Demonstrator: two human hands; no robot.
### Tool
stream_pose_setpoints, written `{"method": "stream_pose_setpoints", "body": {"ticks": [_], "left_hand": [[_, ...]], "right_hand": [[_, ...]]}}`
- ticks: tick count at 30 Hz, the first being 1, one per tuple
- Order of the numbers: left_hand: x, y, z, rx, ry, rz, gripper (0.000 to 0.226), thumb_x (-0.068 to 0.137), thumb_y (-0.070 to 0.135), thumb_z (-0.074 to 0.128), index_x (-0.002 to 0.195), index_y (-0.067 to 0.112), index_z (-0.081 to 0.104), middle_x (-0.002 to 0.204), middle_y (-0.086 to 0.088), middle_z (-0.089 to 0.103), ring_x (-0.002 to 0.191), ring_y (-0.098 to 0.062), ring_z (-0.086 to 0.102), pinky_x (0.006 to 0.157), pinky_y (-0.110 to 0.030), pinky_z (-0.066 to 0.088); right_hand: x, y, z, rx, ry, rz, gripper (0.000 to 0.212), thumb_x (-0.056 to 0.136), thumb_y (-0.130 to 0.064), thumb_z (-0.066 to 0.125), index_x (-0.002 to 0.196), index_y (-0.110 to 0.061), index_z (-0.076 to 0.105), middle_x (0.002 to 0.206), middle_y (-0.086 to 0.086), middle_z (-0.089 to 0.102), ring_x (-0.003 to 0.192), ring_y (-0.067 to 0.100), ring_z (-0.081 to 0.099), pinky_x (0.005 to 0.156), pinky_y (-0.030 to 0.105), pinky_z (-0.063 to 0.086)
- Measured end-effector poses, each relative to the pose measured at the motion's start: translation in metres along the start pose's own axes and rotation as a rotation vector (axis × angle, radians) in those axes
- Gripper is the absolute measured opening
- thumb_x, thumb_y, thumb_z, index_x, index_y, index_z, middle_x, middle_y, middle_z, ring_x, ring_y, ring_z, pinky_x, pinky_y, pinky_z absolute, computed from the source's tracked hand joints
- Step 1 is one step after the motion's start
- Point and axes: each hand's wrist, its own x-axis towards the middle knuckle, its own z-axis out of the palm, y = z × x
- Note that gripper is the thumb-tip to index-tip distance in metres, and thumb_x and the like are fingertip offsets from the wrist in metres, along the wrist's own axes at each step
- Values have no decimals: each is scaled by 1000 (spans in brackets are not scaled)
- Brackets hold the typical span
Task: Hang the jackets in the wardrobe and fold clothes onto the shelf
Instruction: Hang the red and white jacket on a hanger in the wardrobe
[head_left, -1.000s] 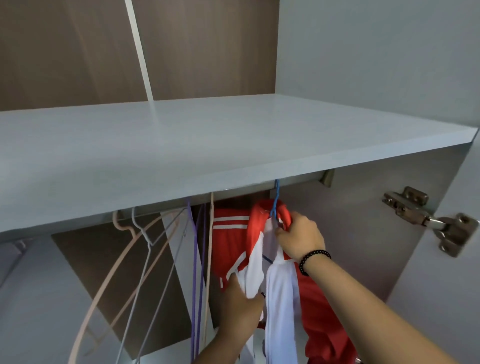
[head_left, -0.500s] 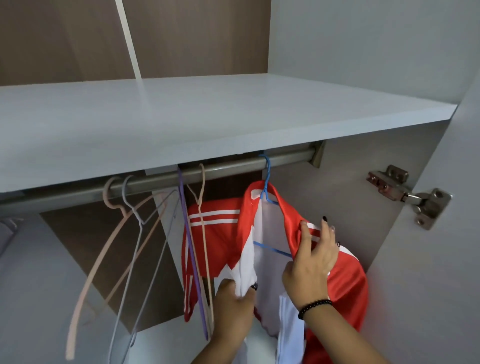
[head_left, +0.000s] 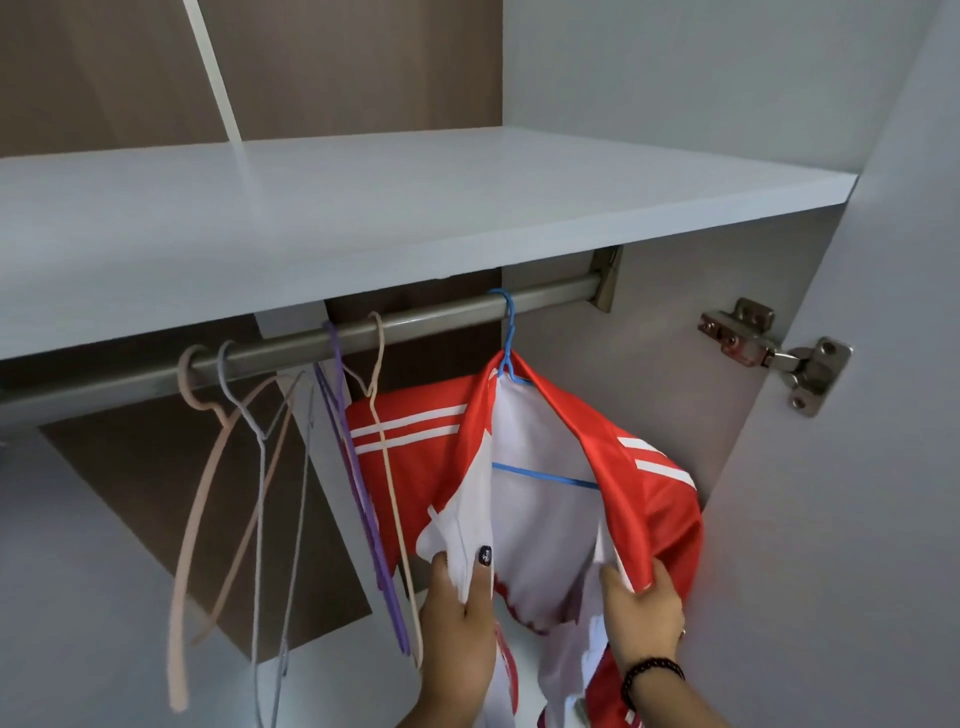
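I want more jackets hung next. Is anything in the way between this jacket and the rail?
Nothing: the red jacket already hangs from the rail on its blue hanger. Both hands, left and right, grip its front edges.

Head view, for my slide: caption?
Both hands, left hand and right hand, grip red jacket on blue hanger.

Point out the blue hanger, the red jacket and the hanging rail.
blue hanger (head_left: 508, 332): head view, on the hook's shank just below the rail.
red jacket (head_left: 415, 478): head view, on the left shoulder panel below the white stripes.
hanging rail (head_left: 447, 312): head view, on the bare metal between the beige and blue hooks.
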Motion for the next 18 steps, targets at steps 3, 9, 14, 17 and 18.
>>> {"method": "stream_pose_setpoints", "body": {"ticks": [3, 9, 14, 17, 18], "left_hand": [[1, -15, -2, 54, -72, -45, 51, 73, 34, 82, 104, 37, 41, 90, 26, 54, 79, 4, 53, 71, -10, 41], [-21, -54, -7, 368, -132, -188, 27, 83, 15, 68, 108, 15, 58, 113, -11, 66, 106, -29, 61, 92, -28, 47], [-49, -68, -25, 335, -104, -151, 21, 95, 13, 58, 115, 8, 62, 116, -11, 66, 103, -27, 61, 91, -27, 44], [-79, -65, -36, 234, 7, -159, 26, 99, 21, 52, 125, 15, 51, 122, -8, 61, 102, -23, 58, 95, -32, 47], [-90, -63, -39, 192, 37, -161, 26, 99, 26, 50, 124, 17, 48, 120, -7, 60, 98, -21, 57, 93, -33, 48]], "right_hand": [[-10, 17, 2, 0, -144, 34, 18, 77, -9, 69, 94, -12, 64, 85, 6, 68, 84, 26, 61, 78, 34, 47], [-37, 56, -6, -298, -311, -1, 24, 74, 1, 58, 60, -17, 52, 54, -3, 52, 62, 24, 49, 59, 28, 37], [-74, 87, -35, -251, -391, -25, 33, 79, 6, 50, 82, -23, 67, 66, -10, 61, 73, 21, 55, 60, 18, 40], [-94, 84, -56, -66, -390, -23, 33, 86, 7, 45, 93, -15, 68, 80, -2, 66, 81, 22, 56, 72, 20, 43], [-101, 81, -62, -40, -405, -32, 29, 90, 3, 45, 97, -14, 68, 84, 0, 65, 83, 22, 55, 78, 28, 44]]}}
